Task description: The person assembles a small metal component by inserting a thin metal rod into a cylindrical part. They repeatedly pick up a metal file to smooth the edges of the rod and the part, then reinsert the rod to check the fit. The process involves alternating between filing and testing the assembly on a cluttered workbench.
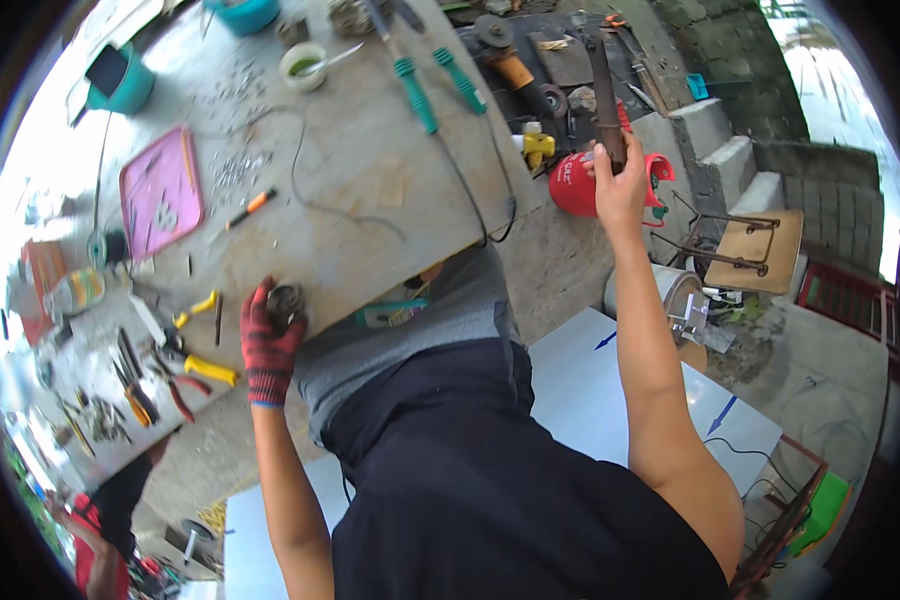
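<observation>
My right hand (622, 180), bare and stretched out beyond the table's right side, is closed round the thick brown handle of a long dark tool (604, 85). That tool points up and away from me, and its exact kind is unclear. At the table's near edge, my left hand (270, 340) wears a red and black striped glove. Its fingers curl round a small dark round metal piece (286, 298) resting on or just above the tabletop (345, 265). Beyond the left hand lies an orange and black pen-like tool (251, 208).
A pink tray (196, 165) holds small tools. Pliers (185, 385) lie left of my glove; teal-handled soldering irons (415, 95) lie at the far side. A red gas cylinder (572, 185) stands below my right hand, near an angle grinder (510, 65). Another person (105, 560) is at lower left.
</observation>
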`<state>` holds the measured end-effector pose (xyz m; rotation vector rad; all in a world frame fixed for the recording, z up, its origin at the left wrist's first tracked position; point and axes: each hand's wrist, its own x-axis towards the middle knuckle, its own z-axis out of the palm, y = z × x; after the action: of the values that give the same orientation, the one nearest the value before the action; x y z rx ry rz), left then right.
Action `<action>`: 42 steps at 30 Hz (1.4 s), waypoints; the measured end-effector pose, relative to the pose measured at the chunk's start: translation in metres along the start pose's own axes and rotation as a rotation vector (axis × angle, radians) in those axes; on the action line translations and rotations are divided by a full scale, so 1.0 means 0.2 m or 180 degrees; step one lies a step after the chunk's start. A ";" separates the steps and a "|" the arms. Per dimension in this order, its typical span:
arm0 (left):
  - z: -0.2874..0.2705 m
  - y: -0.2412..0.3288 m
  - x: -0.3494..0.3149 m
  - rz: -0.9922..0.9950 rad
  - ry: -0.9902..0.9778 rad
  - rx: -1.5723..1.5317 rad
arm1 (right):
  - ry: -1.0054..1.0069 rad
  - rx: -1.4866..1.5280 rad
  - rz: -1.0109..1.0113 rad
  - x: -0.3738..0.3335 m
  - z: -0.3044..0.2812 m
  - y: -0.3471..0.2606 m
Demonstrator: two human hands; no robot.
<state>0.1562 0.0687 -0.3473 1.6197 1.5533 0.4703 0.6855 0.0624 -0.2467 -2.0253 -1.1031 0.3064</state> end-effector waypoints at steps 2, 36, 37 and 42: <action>-0.02 0.04 0.01 -0.0083 -0.0080 -0.0161 | 0.0300 -0.0412 0.0058 0.22 -0.07 0.25; -0.18 0.12 -0.17 -0.1966 0.1075 0.0484 | 0.0574 -0.1770 -0.0060 1.74 0.37 1.66; -0.18 0.12 -0.16 -0.1977 0.1087 0.0452 | 0.0563 -0.1755 -0.0062 1.74 0.36 1.67; -0.19 0.17 -0.12 -0.1977 0.0980 0.0620 | 0.0499 -0.1663 -0.0103 1.74 0.35 1.68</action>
<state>0.1445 0.0599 -0.2925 1.1375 2.2786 0.2348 1.0555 0.2713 -0.4881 -2.4292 -1.2017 -0.1782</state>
